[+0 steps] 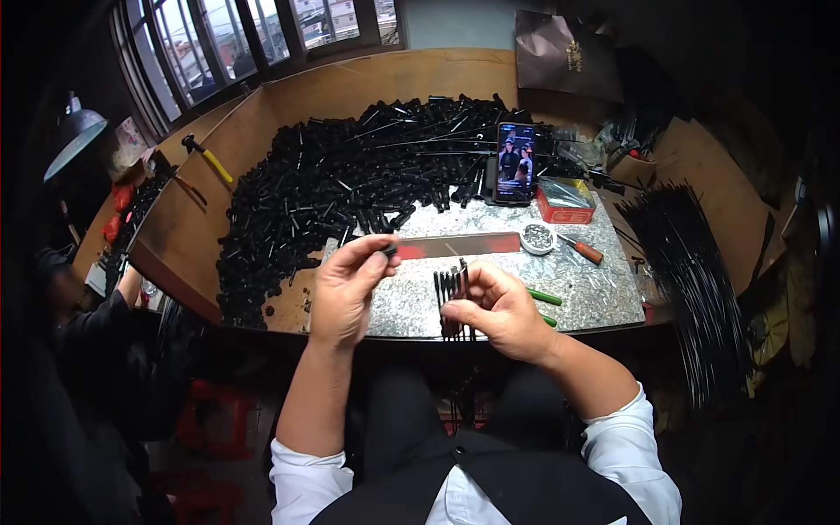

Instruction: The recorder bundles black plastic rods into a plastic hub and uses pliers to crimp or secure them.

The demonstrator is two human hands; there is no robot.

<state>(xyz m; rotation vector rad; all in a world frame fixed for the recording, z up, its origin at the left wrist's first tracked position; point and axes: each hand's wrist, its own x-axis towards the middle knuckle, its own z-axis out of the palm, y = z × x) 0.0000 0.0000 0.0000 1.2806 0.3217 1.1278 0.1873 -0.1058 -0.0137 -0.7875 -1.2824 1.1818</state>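
Note:
My left hand [346, 284] is closed, pinching a small black part [388, 251] between thumb and fingertips; its exact shape is too small to tell. To its right, my right hand [500, 311] grips a bunch of thin black rods [448, 289] side by side, upright, thumb across the front. The two hands are apart, both above the near edge of the speckled grey work surface [604, 293]. Beyond them lies a flat bar [459, 246] with red ends. Green handles [544, 297] of a tool show just beside my right hand, which partly hides it.
A large heap of black parts [350, 166] fills the back and left. A phone [514, 164] stands near a red box [565, 203], a white dish of small metal pieces [536, 237] and an orange-handled screwdriver [584, 251]. Long black rods [691, 280] hang over the right edge. Another person's arm [129, 287] is far left.

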